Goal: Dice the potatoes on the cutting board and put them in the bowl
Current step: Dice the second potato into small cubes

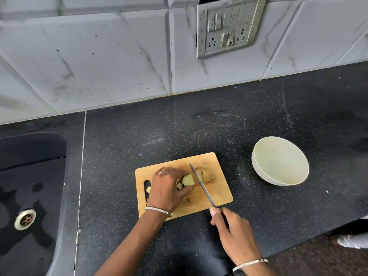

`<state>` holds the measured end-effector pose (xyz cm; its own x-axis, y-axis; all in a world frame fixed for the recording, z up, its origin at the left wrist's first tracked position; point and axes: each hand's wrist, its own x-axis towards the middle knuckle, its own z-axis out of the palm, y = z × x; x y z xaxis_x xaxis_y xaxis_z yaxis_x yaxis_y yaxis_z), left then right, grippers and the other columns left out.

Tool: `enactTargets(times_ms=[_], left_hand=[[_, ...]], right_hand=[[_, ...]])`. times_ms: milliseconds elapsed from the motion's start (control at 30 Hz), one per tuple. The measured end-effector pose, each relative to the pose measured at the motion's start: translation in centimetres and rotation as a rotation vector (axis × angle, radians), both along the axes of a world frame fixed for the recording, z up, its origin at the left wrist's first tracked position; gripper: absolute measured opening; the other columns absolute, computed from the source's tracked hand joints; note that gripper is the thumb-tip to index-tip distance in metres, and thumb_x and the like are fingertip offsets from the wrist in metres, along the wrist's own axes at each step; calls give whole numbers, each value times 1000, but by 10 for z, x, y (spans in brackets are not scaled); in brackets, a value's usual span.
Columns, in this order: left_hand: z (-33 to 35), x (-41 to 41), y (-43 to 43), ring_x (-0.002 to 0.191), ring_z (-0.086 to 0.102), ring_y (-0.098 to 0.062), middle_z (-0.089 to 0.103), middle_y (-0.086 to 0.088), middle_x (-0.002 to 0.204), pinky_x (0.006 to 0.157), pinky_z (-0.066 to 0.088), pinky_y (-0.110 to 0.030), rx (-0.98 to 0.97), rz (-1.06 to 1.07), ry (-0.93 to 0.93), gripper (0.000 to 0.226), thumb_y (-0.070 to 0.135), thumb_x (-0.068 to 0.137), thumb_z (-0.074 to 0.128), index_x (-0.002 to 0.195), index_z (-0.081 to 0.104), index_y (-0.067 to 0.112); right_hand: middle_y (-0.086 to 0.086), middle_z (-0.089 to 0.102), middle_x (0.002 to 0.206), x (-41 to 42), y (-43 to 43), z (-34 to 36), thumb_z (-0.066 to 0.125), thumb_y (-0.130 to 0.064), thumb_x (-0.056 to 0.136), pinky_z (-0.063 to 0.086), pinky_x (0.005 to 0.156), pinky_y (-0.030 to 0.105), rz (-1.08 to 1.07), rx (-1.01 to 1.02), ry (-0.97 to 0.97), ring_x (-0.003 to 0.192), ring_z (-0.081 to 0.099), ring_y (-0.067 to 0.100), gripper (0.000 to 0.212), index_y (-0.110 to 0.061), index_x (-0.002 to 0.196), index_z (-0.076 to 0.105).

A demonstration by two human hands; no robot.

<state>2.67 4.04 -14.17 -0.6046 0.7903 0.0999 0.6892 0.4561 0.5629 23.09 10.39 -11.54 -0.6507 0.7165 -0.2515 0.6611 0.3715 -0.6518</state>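
A wooden cutting board (pixel 218 193) lies on the dark counter. On it my left hand (pixel 168 189) holds a pale potato piece (pixel 188 180) with curled fingers. My right hand (pixel 232 232) grips the handle of a knife (pixel 202 185), whose blade lies across the board between that piece and a stack of potato slices (pixel 205 174) to its right. Small potato bits (pixel 187 200) lie near my left hand. A white bowl (pixel 258 170) stands to the right of the board with nothing visible inside.
A black sink (pixel 29 176) with a metal drain (pixel 25 219) sits at the left. A tiled wall with a switch panel (pixel 228 26) rises behind the counter. The counter's front edge runs at lower right, with the floor beyond it.
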Motion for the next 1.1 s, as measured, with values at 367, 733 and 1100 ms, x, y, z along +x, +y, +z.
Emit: enactTargets(times_ms=[367, 733, 1100], left_hand=[[8, 5, 2, 107, 50, -12, 67, 17, 101, 94, 30, -35, -142, 102, 53, 35, 54, 72, 72, 104, 69, 40], [11, 6, 6, 108, 48, -12, 67, 17, 100, 97, 27, -37, -207, 102, 55, 37, 54, 75, 70, 110, 66, 43], [12, 5, 10, 107, 50, -12, 69, 14, 95, 93, 21, -35, -184, 107, 5, 30, 50, 73, 73, 100, 71, 39]], right_hand=[[-3, 64, 73, -2, -11, -10, 15, -70, 88, 49, 65, 38, -9, 84, -91, 71, 63, 17, 51, -30, 80, 44], [-3, 61, 77, -14, -22, -8, 20, -53, 99, 36, 62, 37, 5, 108, -144, 83, 64, 23, 32, -31, 92, 41], [-4, 58, 79, -15, -16, -9, 22, -52, 100, 35, 63, 36, 17, 65, -179, 87, 64, 25, 28, -32, 90, 39]])
